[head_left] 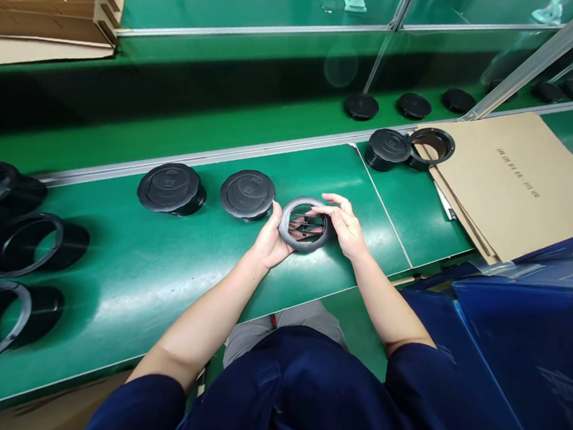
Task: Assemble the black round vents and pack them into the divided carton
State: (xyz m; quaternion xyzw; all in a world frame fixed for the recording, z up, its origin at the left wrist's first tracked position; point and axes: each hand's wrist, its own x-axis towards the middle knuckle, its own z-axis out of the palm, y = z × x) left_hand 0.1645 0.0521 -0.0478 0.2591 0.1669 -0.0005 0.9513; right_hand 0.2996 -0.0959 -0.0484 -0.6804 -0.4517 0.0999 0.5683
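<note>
Both my hands hold a round black plastic vent ring (286,234) with slats across its middle, just above the green bench (135,275). My left hand (270,240) grips its left rim from underneath, fingers showing through the slats. My right hand (346,225) pinches the right rim, fingers curled over the top. Two capped black round parts lie just beyond: one (247,193) right by my left hand, another (170,188) further left.
Several open black rings (20,245) lie at the left edge. A capped part (387,147) and an open ring (431,146) sit by flat cardboard sheets (510,181) on the right. More black parts (361,105) rest on the far belt. Blue plastic (532,330) lies to my right.
</note>
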